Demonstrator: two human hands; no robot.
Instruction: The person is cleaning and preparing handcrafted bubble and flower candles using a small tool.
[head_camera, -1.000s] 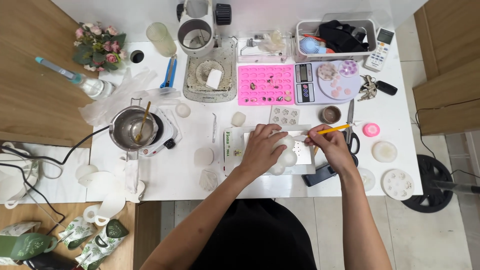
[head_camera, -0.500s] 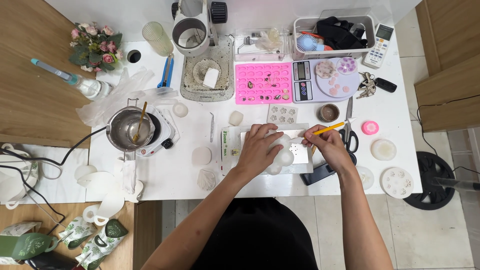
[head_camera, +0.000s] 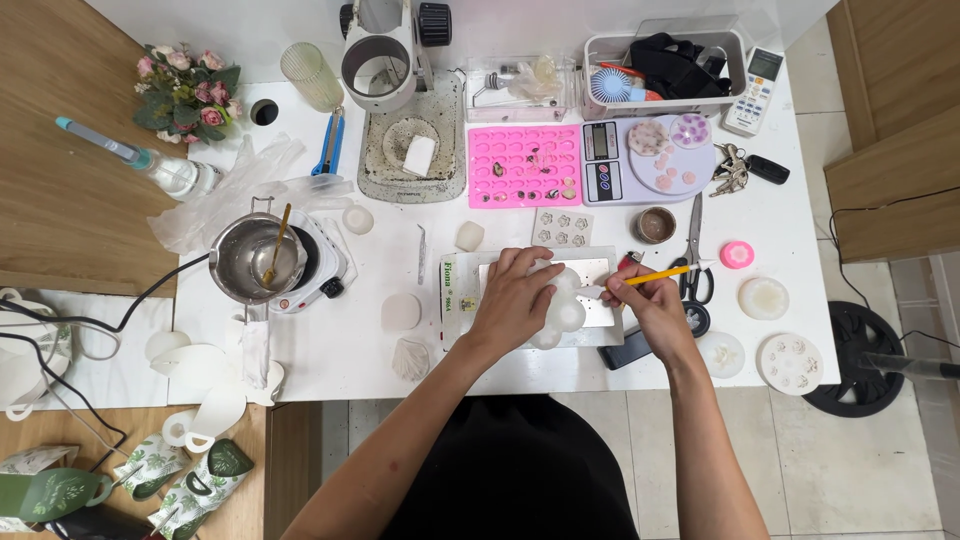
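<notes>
Right hand (head_camera: 650, 305) fingers closed around a yellow-handled tool (head_camera: 650, 277), tip pointing left at a white round piece (head_camera: 567, 312). Left hand (head_camera: 515, 300) fingers curled down, pressing that white piece against a grey metal tray (head_camera: 595, 270); cannot tell how firmly it grips. Tray sits at the front middle of the white desk (head_camera: 330, 350). Just right of the tray: black scissors (head_camera: 694, 270), small brown cup (head_camera: 656, 224). Behind: pink mold (head_camera: 523, 165) with small cavities, digital scale (head_camera: 640, 160) carrying pale pieces. Left: metal pot (head_camera: 255, 258) on a small white hot plate, spoon inside. Far left corner: flower bunch (head_camera: 188, 92).
</notes>
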